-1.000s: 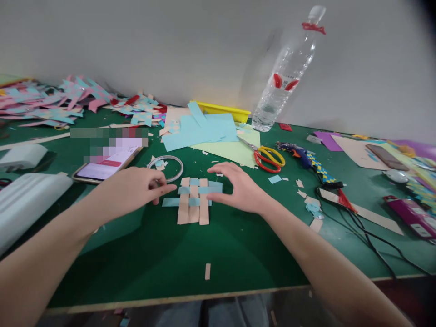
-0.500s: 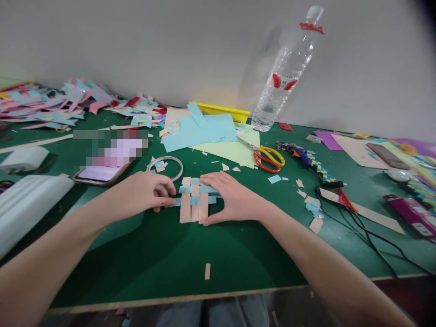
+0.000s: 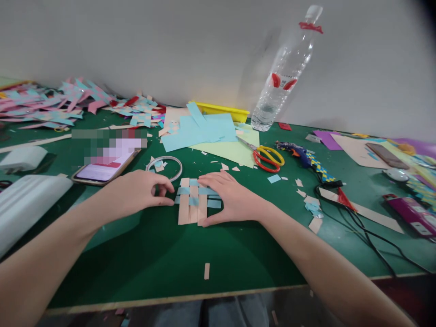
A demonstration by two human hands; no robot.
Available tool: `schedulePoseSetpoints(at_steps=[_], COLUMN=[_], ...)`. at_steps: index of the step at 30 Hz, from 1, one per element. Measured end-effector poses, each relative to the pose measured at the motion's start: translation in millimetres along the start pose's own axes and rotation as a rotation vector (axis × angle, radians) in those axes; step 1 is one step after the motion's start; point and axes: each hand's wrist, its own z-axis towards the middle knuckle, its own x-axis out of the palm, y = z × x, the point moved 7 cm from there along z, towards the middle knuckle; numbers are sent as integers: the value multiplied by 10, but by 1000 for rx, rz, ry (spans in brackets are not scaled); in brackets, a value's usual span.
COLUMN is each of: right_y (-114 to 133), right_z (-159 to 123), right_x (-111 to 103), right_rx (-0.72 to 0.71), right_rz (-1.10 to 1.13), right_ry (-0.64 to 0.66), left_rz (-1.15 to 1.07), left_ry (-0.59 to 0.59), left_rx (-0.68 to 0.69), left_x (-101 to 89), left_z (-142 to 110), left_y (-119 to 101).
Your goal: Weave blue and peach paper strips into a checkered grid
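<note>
A small paper weave (image 3: 193, 213) lies flat on the green table, with upright beige strips crossed by light-blue strips. My right hand (image 3: 238, 195) rests over its right side, its fingers on the upper edge and thumb at the lower right, spread apart. Blue strip ends (image 3: 214, 204) stick out beneath that palm. Just left of the weave is my left hand (image 3: 150, 190), thumb and forefinger parted with nothing between them. Its fingertips are close to the left end of a blue strip (image 3: 177, 199); whether they touch it I cannot tell. Its other fingers are mostly hidden.
A tape ring (image 3: 181, 169), a phone (image 3: 105, 165) and blue paper sheets (image 3: 200, 134) lie beyond my hands. Scissors (image 3: 267, 158) and a water bottle (image 3: 286, 72) are farther right. Black cables (image 3: 368, 236) run along the right side. A loose beige scrap (image 3: 206, 271) lies near the front edge.
My left fingers have let go of the blue strip's left end and parted. That strip now sits farther right, less of it showing on the left. My right hand has barely moved.
</note>
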Motion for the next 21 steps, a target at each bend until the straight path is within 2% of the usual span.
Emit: schedulePoseSetpoints(at_steps=[4, 9, 21], right_y=[-4, -6, 11], right_z=[2, 9, 2], right_x=[0, 5, -6], right_rx=[2, 1, -22], right_rz=[-1, -5, -9], right_ry=[1, 9, -2], left_rz=[-12, -6, -26], left_ry=[25, 0, -41], left_rx=[34, 61, 78], left_x=[36, 56, 73], left_z=[15, 22, -5], left_y=[-64, -148, -133])
